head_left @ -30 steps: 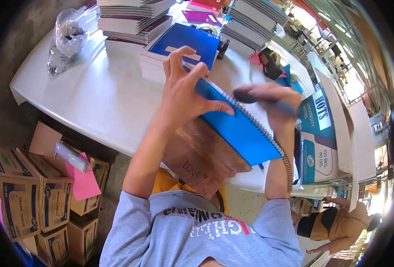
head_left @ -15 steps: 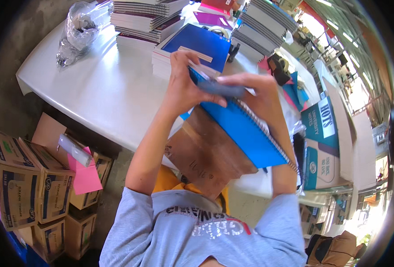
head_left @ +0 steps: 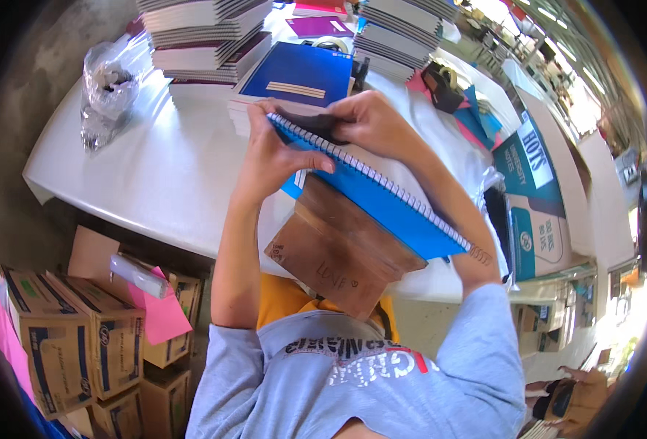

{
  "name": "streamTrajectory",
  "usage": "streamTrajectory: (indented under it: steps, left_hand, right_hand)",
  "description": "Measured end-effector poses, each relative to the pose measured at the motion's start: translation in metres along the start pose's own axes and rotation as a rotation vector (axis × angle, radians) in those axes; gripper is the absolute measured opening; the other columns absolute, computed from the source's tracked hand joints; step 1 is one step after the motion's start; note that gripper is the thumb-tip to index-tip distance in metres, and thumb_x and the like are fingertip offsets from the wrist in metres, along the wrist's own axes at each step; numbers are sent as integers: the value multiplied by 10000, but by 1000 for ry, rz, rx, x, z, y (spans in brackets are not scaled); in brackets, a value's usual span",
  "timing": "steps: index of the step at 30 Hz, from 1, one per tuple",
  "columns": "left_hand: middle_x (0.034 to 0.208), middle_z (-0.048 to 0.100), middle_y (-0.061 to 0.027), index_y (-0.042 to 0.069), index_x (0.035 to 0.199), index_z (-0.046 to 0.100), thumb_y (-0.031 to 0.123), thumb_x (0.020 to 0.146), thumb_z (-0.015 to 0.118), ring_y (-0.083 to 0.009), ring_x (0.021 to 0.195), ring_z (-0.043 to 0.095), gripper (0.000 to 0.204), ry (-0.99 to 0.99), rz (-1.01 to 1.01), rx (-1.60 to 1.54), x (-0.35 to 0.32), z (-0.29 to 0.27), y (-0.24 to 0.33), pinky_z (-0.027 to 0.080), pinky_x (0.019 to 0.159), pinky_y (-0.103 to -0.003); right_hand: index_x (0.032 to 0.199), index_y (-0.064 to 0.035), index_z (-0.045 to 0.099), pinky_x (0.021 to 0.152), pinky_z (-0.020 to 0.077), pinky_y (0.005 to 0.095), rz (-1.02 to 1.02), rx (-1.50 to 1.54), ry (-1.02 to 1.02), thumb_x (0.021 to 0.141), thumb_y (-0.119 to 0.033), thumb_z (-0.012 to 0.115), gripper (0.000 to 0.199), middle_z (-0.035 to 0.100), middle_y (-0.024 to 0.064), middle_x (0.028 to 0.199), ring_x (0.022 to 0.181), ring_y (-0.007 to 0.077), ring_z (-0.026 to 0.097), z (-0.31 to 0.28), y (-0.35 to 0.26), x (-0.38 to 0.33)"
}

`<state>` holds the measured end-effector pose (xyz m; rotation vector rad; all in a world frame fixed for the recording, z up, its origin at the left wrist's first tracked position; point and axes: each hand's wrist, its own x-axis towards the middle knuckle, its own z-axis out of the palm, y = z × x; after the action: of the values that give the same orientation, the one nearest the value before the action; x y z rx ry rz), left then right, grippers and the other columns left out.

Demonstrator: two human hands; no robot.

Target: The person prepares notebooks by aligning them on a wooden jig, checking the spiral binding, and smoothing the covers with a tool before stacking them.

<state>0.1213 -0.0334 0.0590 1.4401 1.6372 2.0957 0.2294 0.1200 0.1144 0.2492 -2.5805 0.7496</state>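
Note:
A blue spiral notebook (head_left: 400, 216) is held at a slant before me, its coil along the upper edge. Loose coil turns stick out past its right end. My left hand (head_left: 261, 161) is closed on the upper left corner, thumb across the blue cover. Just beyond the coil, my right hand (head_left: 374, 126) is closed on a dark tool (head_left: 311, 124) that lies along the edge; its kind does not show, as fingers and notebook partly hide it. Below the notebook, a creased brown cardboard piece (head_left: 330, 267) with handwriting rests against the table edge.
Stacks of spiral notebooks (head_left: 213, 40) stand at the back of the white table (head_left: 126, 186), with blue-covered books (head_left: 287, 69) between them. A clear plastic bag (head_left: 104, 95) lies left. A tape dispenser (head_left: 444, 82) and teal carton (head_left: 539, 238) are right; cardboard boxes (head_left: 60, 358) sit lower left.
My right hand and the dark tool have moved left and behind the coil, uncovering the notebook's spine. My left hand stays on its corner. The whole view has shifted slightly.

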Motion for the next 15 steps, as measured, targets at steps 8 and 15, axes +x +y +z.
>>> streamTrajectory:
  steps: [8, 15]
  left_hand:
    - [657, 576, 17, 18, 772, 627, 205, 786, 717, -63, 641, 507, 207, 210, -179, -183, -2, 15, 8, 408, 622, -208]
    - [791, 629, -53, -6, 790, 648, 217, 774, 727, -113, 687, 538, 237, 627, 115, 9, 47, 13, 84, 444, 656, -236]
  right_hand:
    - [1229, -131, 539, 842, 466, 386, 819, -736, 139, 687, -38, 596, 553, 594, 193, 1092, 948, 351, 589, -60, 94, -147]
    - [1340, -53, 367, 996, 355, 395, 921, -409, -16, 812, -397, 595, 671, 441, 218, 1294, 1179, 370, 438, -34, 51, -263]
